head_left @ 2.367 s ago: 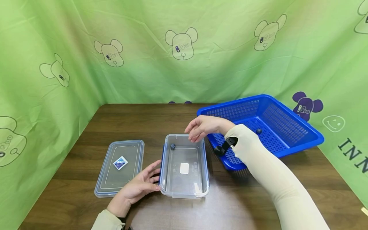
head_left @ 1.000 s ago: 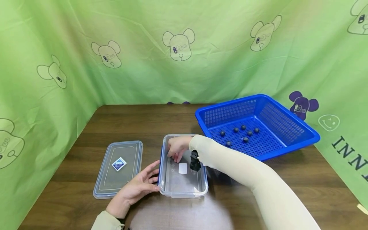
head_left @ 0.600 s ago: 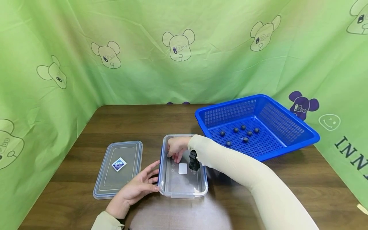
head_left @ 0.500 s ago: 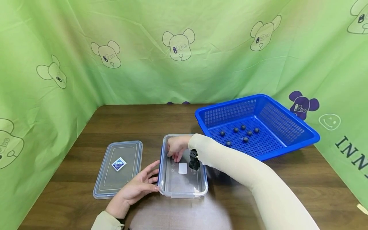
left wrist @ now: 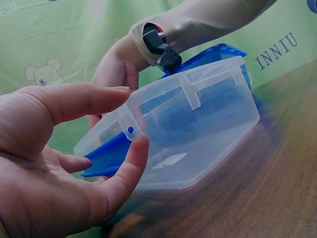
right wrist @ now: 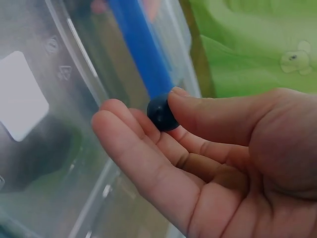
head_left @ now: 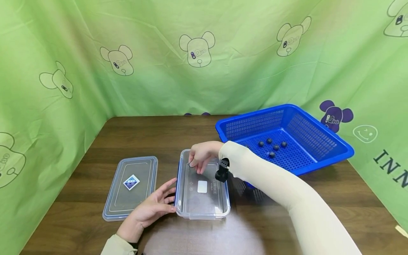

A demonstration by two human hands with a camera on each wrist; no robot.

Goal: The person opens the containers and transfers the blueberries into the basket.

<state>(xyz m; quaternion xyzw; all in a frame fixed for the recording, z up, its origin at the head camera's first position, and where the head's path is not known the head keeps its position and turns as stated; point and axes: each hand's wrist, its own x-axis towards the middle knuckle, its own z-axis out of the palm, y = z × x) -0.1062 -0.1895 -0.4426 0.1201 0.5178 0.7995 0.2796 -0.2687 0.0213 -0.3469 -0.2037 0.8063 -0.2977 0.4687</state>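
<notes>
A blueberry [right wrist: 161, 113] is pinched between the thumb and fingers of my right hand [right wrist: 213, 153]. In the head view this right hand [head_left: 204, 156] hangs over the far part of a clear plastic container [head_left: 204, 203], a little above its floor. My left hand [head_left: 156, 203] rests against the container's left wall, thumb at the near corner and fingers spread. The left wrist view has the left hand [left wrist: 59, 153] with straight, relaxed fingers touching the container [left wrist: 203, 144] near its blue side clip. Several blueberries [head_left: 276, 147] lie in the blue basket [head_left: 306, 166] at the right; my right sleeve covers part of it.
A clear lid [head_left: 122, 193] with a blue-and-white label lies left of the container on the brown wooden table [head_left: 153, 132]. A patterned green curtain [head_left: 159, 81] hangs behind and at both sides. The basket's left rim stands close to the container's right side.
My right hand came from above the container's far edge down to the blueberry in its far left corner. It has now lifted the blueberry slightly and shifted right. The left hand has stayed put.
</notes>
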